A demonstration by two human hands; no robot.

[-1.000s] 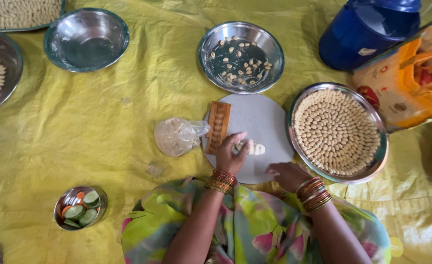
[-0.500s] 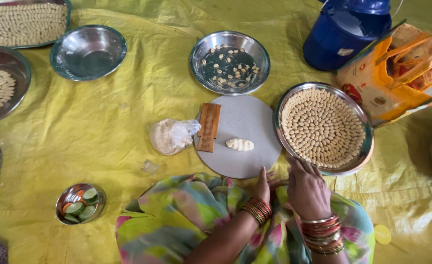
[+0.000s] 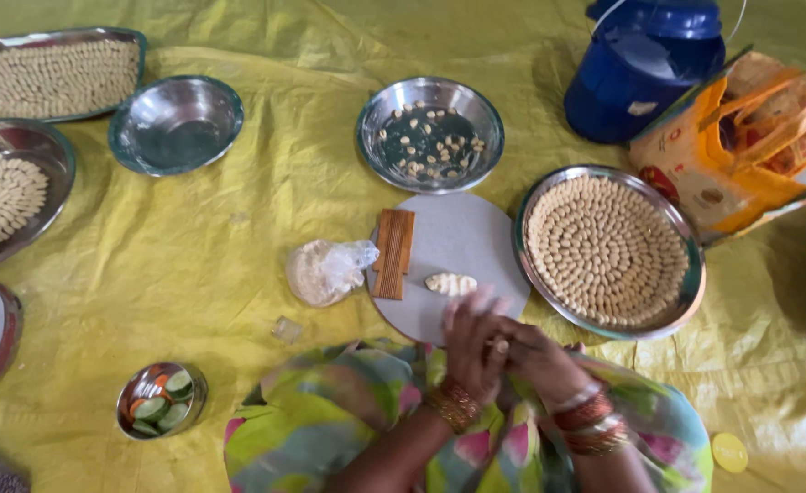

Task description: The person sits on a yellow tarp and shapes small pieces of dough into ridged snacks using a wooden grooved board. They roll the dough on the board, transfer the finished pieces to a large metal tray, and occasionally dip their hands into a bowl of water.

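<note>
At the near edge of the round grey board (image 3: 462, 246), the left hand (image 3: 472, 349) and right hand (image 3: 535, 358) press together, fingers curled. Whether their grip encloses anything cannot be told. Shaped dough pieces (image 3: 450, 284) lie just beyond, untouched.

— What sits at the far edge of the yellow sheet (image 3: 239, 246)?
— A blue lidded container (image 3: 645, 68), with an orange printed bag (image 3: 750, 137) just beside it.
— And to the left?
— An empty steel bowl (image 3: 176, 124), a rectangular tray (image 3: 52, 73) of pale pieces, and a small bowl of cucumber slices (image 3: 160, 400) nearer.
</note>
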